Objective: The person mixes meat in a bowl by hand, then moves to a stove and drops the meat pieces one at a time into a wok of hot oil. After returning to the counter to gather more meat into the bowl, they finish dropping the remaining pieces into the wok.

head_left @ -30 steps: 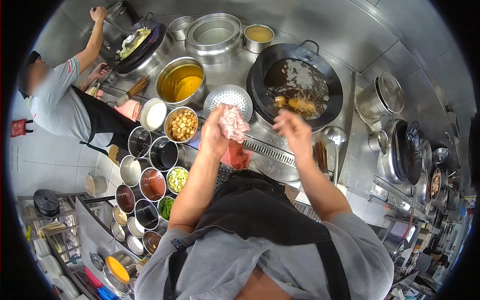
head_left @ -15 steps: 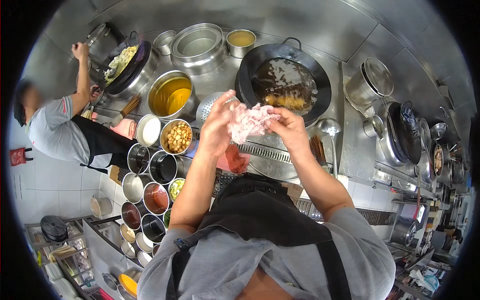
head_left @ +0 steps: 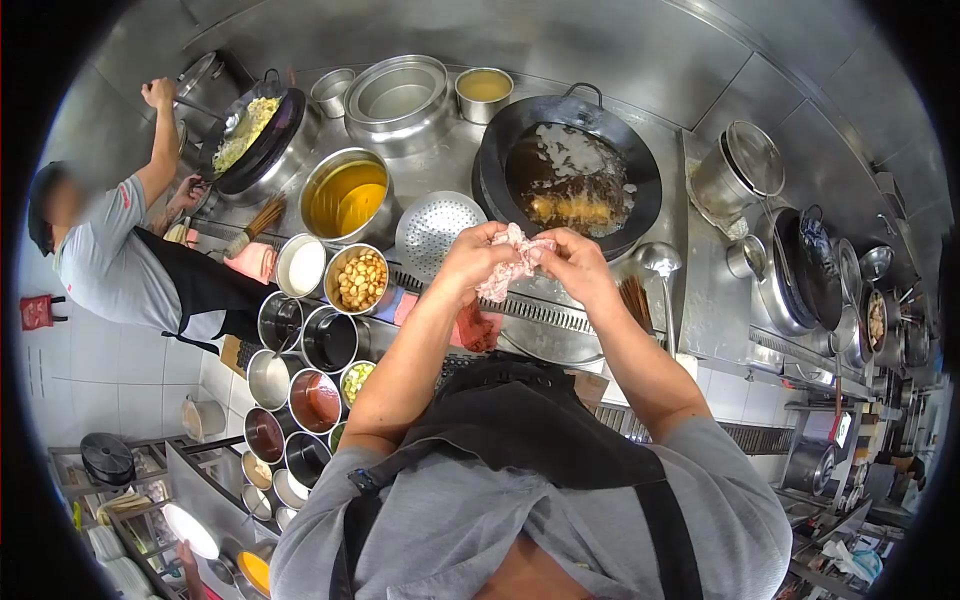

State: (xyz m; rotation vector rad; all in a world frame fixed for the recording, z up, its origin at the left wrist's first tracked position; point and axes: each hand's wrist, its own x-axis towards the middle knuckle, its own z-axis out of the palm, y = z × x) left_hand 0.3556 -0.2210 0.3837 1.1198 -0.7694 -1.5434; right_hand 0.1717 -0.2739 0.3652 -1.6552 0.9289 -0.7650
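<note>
The left hand (head_left: pixel 470 264) and right hand (head_left: pixel 580 266) are both pinching a lump of pink raw meat (head_left: pixel 514 262) between their fingers, raised above the near edge of the tabletop (head_left: pixel 424 166). A ladle (head_left: pixel 659 258) lies right of the right hand, its handle toward that edge. Beyond the left hand sits a perforated strainer (head_left: pixel 440 230), just beside a wok (head_left: pixel 527 116) containing golden pieces (head_left: pixel 570 211) in dark oil. Far edge: a wide steel pot (head_left: pixel 402 134).
</note>
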